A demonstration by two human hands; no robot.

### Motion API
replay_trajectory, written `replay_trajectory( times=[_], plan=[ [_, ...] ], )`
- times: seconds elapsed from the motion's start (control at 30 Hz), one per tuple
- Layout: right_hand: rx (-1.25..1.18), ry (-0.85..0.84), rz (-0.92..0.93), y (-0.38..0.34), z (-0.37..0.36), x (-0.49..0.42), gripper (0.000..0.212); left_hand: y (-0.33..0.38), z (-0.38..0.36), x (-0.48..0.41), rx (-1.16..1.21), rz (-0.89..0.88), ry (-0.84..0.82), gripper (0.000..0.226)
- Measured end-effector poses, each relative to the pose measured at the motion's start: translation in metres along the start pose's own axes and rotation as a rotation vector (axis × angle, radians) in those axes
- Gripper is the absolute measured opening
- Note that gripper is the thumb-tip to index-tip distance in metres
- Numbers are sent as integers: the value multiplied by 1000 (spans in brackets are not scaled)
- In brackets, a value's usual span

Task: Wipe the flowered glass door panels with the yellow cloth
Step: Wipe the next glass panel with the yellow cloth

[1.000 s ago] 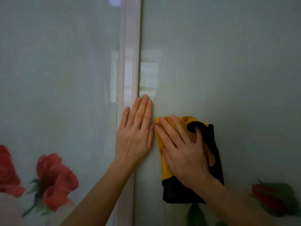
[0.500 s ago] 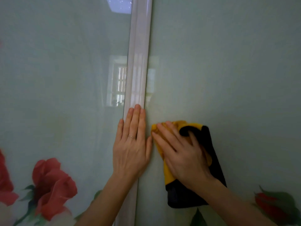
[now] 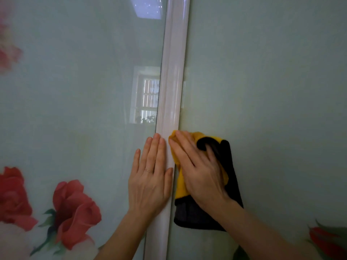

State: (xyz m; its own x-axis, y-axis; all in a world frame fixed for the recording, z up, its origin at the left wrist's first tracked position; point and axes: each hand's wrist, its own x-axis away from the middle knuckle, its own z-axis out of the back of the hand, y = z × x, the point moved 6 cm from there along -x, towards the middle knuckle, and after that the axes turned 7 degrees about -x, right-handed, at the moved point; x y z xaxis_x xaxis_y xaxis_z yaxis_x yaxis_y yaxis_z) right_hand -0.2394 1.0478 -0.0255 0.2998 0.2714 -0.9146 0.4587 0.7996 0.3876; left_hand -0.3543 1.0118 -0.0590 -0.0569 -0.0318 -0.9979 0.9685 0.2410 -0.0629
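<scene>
Fingers of your right hand (image 3: 199, 171) lie straight and slightly apart on the yellow cloth (image 3: 180, 186), pressing it flat against the left edge of the right glass panel (image 3: 272, 109), its yellow tip showing past your fingertips. Your left hand (image 3: 150, 181) rests flat, fingers together, over the white frame strip (image 3: 172, 81) and the right edge of the left glass panel (image 3: 75, 91).

A bright white-framed window with vertical bars (image 3: 148, 96) shows as a reflection, with a pale square ceiling light (image 3: 147, 7) reflected well above it.
</scene>
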Motion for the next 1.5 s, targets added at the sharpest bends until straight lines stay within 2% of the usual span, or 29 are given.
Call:
replay_trajectory(
  times=[0.13,0.27,0.43,0.57,0.7,0.97,1.2,1.3,1.4,1.5],
  plan=[
    [-31,-63,113,-4,-4,-17,42,-2,1,4,38,71,37,58],
    [26,-82,80,-1,-13,-40,51,-5,1,10,64,108,49,60],
    [57,-156,114,-24,-20,23,48,-6,6,17,193,91,71,60],
    [45,-196,151,-39,-19,84,43,8,6,46,287,-55,-47,62],
    [-4,-235,141,-41,-13,84,42,6,8,57,324,-42,-108,63],
    [65,-235,-31,-51,-30,75,55,2,15,51,403,12,-111,65],
    [14,-291,94,-53,-19,109,51,8,14,86,387,-28,-176,65],
    [119,-229,-10,-38,-17,91,59,9,10,82,341,18,-158,64],
    [195,-113,-207,-20,-15,60,54,16,8,71,263,49,-99,61],
    [223,-94,-269,-17,-19,50,54,24,3,61,263,83,-51,54]
  ],
)
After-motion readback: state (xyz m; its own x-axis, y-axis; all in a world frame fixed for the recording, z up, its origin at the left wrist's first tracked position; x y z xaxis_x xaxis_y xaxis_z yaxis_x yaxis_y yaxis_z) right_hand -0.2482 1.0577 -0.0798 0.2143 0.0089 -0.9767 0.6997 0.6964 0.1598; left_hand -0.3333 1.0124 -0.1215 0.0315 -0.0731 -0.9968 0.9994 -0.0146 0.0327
